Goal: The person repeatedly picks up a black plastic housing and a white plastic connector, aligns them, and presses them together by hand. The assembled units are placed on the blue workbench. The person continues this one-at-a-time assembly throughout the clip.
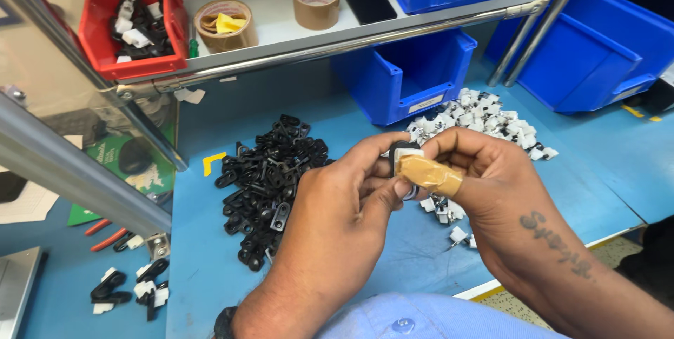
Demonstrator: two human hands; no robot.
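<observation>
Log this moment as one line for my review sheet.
left hand: pinching small black-and-white plastic clip | right hand: taped thumb on same clip | pile of black plastic clips: left | pile of white plastic pieces: behind hands

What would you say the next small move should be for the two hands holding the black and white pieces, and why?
Probably press the white piece fully into the black clip. Both hands, left hand and right hand, pinch the pair together above the blue table, and the taped thumb already lies across it; whether it is seated cannot be told.
</observation>
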